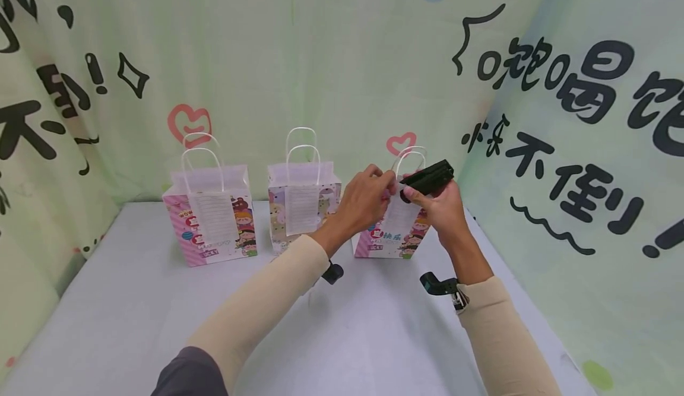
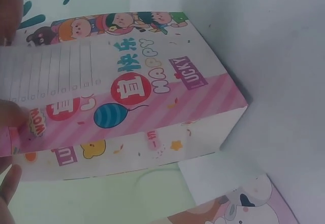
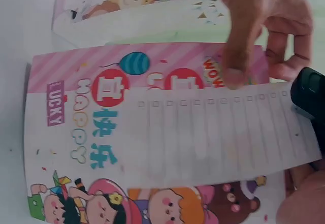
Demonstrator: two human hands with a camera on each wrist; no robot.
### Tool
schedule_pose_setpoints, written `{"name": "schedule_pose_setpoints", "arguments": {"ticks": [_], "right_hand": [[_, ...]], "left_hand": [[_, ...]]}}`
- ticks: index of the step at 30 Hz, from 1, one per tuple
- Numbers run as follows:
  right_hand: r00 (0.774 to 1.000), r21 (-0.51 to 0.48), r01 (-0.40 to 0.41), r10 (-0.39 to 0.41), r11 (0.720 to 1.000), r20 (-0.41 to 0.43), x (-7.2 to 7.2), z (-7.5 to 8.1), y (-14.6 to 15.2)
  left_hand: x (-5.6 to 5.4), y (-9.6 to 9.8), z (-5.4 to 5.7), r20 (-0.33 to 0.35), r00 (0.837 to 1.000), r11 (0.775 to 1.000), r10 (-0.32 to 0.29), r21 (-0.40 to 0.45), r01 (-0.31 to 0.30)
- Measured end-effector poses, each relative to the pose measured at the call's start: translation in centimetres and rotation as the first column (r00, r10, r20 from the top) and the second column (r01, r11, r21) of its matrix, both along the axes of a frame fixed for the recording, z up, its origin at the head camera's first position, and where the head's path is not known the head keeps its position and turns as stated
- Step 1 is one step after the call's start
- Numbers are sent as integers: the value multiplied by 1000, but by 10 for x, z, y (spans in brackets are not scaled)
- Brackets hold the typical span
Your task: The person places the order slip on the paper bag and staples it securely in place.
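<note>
A pink-and-white paper gift bag with white twisted handles stands at the right of the row. Against its front lies a lined checklist sheet, with its top edge near the bag's rim. My left hand pinches the sheet and the bag's rim together near the upper corner; in the right wrist view its thumb presses on the bag front beside the sheet. In my right hand is a black stapler, held at the top of the sheet. Whether its jaws touch the paper is hidden.
Two more gift bags stand left of it: a pink one and an animal-print one, each with a lined sheet on its front. A white-covered table carries them. A printed curtain hangs behind.
</note>
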State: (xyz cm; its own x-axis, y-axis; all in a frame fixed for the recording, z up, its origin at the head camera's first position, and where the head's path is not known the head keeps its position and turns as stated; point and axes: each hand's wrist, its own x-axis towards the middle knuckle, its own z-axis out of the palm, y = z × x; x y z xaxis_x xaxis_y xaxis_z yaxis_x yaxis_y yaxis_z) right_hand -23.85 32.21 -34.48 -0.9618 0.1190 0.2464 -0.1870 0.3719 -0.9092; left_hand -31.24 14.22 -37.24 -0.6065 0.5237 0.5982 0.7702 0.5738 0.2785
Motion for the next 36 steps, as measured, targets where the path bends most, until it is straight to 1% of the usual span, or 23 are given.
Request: {"name": "schedule_pose_setpoints", "arguments": {"ticks": [2,5,7,10,12,16,19,21,23,26,27,29,31,33,36], "right_hand": [[1000,20,-5,5,1000,-2,0,0,1],[1000,111,-27,27,994,-2,0,-2,3],[999,162,-31,32,986,-5,0,-4,4],[999,185,-43,47,982,-20,-1,-7,2],[998,184,-50,56,982,-30,-2,-9,0],[998,158,-54,59,986,-21,-1,-8,-2],[999,117,-46,47,992,-3,0,-5,-2],[999,47,-34,34,998,7,0,-2,-1],[1000,-39,-22,22,999,-4,0,3,0],[999,-104,-13,10,994,-34,1,7,3],[999,-91,-12,8,996,-45,2,8,5],[999,-10,-8,8,1000,-51,4,8,7],[999,71,-15,19,997,-50,5,6,10],[999,154,-15,22,988,-47,6,4,12],[999,234,-22,33,972,-41,5,1,14]], "left_hand": [[0,0,0,10,1000,1000,10,-1,-10],[0,-1,-1,27,1000,1000,8,1,-8],[1,-2,-1,29,1000,1000,-5,2,5],[1,-1,-1,14,1000,1000,-28,8,28],[1,0,-1,9,1000,1000,-25,11,25],[2,1,-2,5,1000,1000,-12,22,12],[3,2,-3,-8,1000,999,-22,27,22],[3,2,-3,-15,1000,999,-25,29,26],[2,2,-3,-14,1000,999,-15,33,16],[2,1,-4,0,1000,999,4,44,-4],[2,0,-5,3,1000,999,6,47,-6],[2,-1,-5,8,1000,999,-5,54,4],[2,-1,-5,6,1000,998,-20,55,19],[3,-1,-6,8,1000,998,-27,56,27],[3,-1,-6,10,1000,998,-19,59,19]]}}
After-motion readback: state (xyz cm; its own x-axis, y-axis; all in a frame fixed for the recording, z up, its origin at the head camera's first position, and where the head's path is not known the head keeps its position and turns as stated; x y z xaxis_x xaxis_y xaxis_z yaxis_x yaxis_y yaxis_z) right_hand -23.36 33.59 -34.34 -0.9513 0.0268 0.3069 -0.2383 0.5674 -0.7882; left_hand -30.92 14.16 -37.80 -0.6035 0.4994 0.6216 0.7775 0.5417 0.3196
